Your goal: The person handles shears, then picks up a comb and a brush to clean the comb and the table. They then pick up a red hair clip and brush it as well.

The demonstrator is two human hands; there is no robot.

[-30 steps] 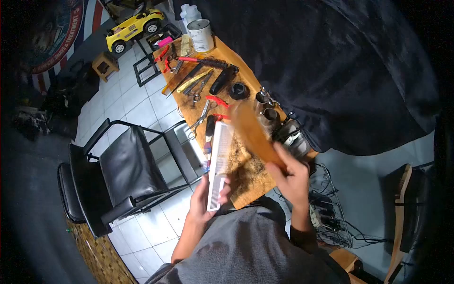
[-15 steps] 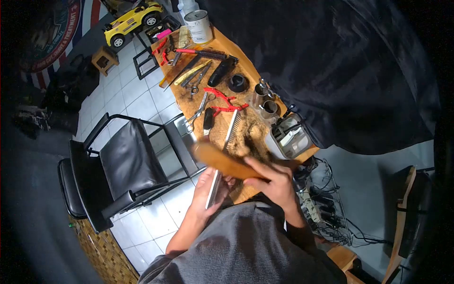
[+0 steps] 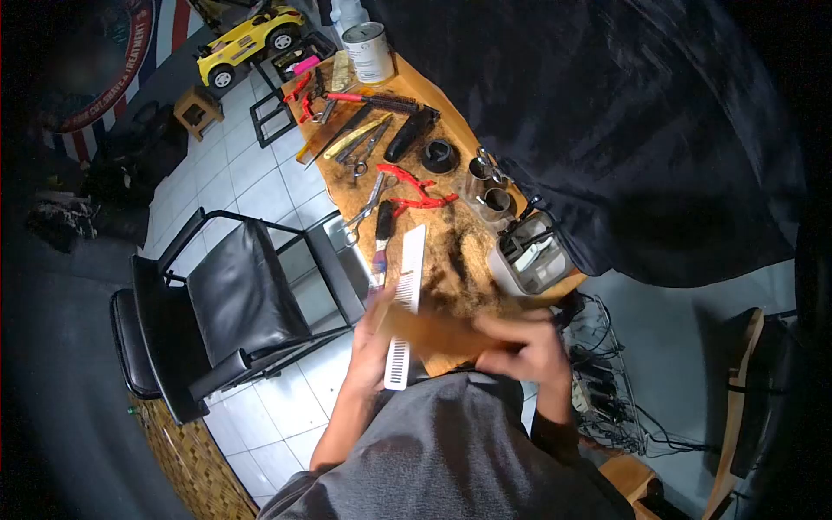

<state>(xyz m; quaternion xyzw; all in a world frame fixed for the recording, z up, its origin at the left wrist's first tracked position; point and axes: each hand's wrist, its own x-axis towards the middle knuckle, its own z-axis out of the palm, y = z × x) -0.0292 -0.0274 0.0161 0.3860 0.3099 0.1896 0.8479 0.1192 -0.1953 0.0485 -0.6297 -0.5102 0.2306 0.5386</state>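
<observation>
Comb: the white comb [image 3: 407, 286] is held up in front of the person's chest, over the near edge of the wooden table [image 3: 418, 87].
Comb axis: its long axis runs from the near end, by the person's body, up and a little to the right, so the far end points out over the table. The broad face is turned to the camera.
Left hand: the left hand [image 3: 371, 340] grips the comb's lower half with the fingers curled round its edge.
Brush: a wooden brush [image 3: 433, 334], smeared by motion, lies crosswise over the comb's lower part.
Right hand: the right hand [image 3: 524, 351] is closed round the brush's handle with the fingers pressed together. Blur hides the detail.
Hair: dark clippings [image 3: 464, 260] lie on the table just beyond the comb.
Box: a clear box [image 3: 530, 260] at the table's right edge holds dark tools.
Cups: two metal cups [image 3: 497, 204] stand just beyond the box. The farther one holds a metal tool; what is in the nearer one cannot be told.
Tin: a metal tin [image 3: 367, 48] stands at the far end, and its contents do not show.
Tools: red clips [image 3: 414, 192], scissors [image 3: 364, 212] and a black clipper [image 3: 407, 134] lie between the tin and the comb.
Around: a black chair [image 3: 234, 303] stands left of the table, and a black cloth [image 3: 624, 130] hangs to the right.
</observation>
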